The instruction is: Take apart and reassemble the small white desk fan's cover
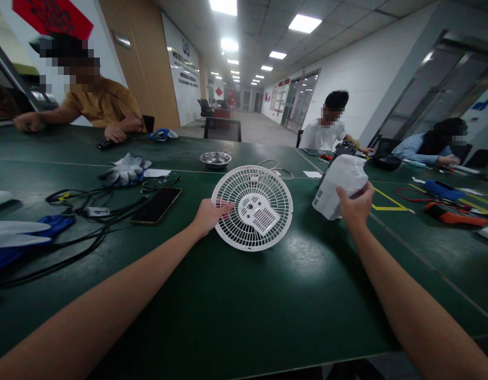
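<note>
My left hand (209,216) grips the left edge of a round white fan grille (281,211), its thumb lying over the bars. The grille is tilted up above the green table (244,301), and a vented plate fills its middle. In my right hand (355,203) is a white plastic housing (336,184) with slots near its upper end, held to the right of the grille. The thumb lies on its near face, while the other fingers are partly hidden behind it. A thin white cord (281,171) shows behind the grille.
A metal bowl (215,160) stands behind the grille. To the left lie a phone (157,206), black cables (105,224) and work gloves (125,170). An orange multimeter (453,215) rests at the right. Several people sit around the table, one in a yellow shirt (105,103).
</note>
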### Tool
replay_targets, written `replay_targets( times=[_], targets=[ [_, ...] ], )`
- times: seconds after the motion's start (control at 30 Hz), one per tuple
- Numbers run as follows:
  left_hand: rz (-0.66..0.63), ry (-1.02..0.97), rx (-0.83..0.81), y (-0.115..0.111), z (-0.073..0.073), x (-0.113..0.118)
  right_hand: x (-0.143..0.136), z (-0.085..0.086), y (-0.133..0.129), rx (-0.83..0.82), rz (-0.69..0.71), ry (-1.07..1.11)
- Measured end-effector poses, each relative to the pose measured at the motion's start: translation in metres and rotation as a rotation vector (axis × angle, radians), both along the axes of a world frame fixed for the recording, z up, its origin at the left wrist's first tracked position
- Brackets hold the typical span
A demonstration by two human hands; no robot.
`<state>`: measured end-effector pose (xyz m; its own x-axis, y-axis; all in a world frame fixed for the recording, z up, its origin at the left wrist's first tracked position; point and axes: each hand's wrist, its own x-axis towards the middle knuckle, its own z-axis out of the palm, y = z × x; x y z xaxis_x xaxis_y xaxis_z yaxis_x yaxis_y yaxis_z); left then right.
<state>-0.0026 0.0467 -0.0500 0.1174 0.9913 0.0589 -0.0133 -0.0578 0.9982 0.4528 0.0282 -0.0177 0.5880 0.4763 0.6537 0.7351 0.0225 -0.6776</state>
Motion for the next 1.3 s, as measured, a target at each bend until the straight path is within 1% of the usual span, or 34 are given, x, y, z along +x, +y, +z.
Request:
replay_targets(
  times=[0.07,0.2,0.37,0.47,0.53,0.57,0.63,0.67,0.73,0.8,0.9,1.0,1.1,1.2,1.3],
  targets=[
    [0.006,0.0,-0.012,-0.002,0.002,0.0,0.001,0.001,-0.001,0.055,-0.002,0.019],
    [0.002,0.003,-0.009,-0.005,0.005,0.0,-0.003,0.004,-0.006,0.104,0.008,0.048],
    [0.009,-0.001,-0.028,-0.007,0.009,0.002,-0.01,0.01,-0.012,0.136,0.019,-0.022],
    [0.005,-0.002,-0.017,-0.009,0.011,0.002,-0.015,0.015,-0.016,0.18,-0.033,-0.133],
    [-0.004,0.0,-0.007,-0.009,0.011,0.002,-0.024,0.019,-0.021,0.206,-0.061,-0.202],
    [-0.012,0.004,-0.002,-0.009,0.01,0.001,-0.031,0.021,-0.022,0.213,-0.049,-0.211],
    [-0.024,0.018,0.007,-0.008,0.008,0.0,-0.048,0.021,-0.025,0.201,0.036,-0.184],
    [-0.023,0.027,0.009,-0.007,0.007,0.0,-0.058,0.02,-0.026,0.18,0.101,-0.163],
    [-0.001,0.038,0.009,-0.004,0.005,0.0,-0.078,0.012,-0.024,0.078,0.221,-0.116],
    [0.019,0.028,0.007,-0.003,0.004,0.001,-0.093,0.0,-0.019,-0.04,0.296,-0.057],
    [0.012,0.012,0.006,-0.002,0.003,0.002,-0.103,-0.02,-0.01,-0.247,0.379,-0.079],
    [0.014,0.02,-0.004,-0.003,0.004,0.001,-0.102,-0.035,-0.001,-0.398,0.394,-0.137],
    [0.009,0.021,-0.002,-0.002,0.003,0.001,-0.1,-0.043,0.004,-0.487,0.356,-0.188],
    [0.004,0.023,0.006,-0.002,0.002,0.001,-0.1,-0.046,0.006,-0.545,0.313,-0.239],
    [0.014,0.034,0.01,-0.001,0.001,0.001,-0.102,-0.041,0.003,-0.549,0.323,-0.254]
  ],
)
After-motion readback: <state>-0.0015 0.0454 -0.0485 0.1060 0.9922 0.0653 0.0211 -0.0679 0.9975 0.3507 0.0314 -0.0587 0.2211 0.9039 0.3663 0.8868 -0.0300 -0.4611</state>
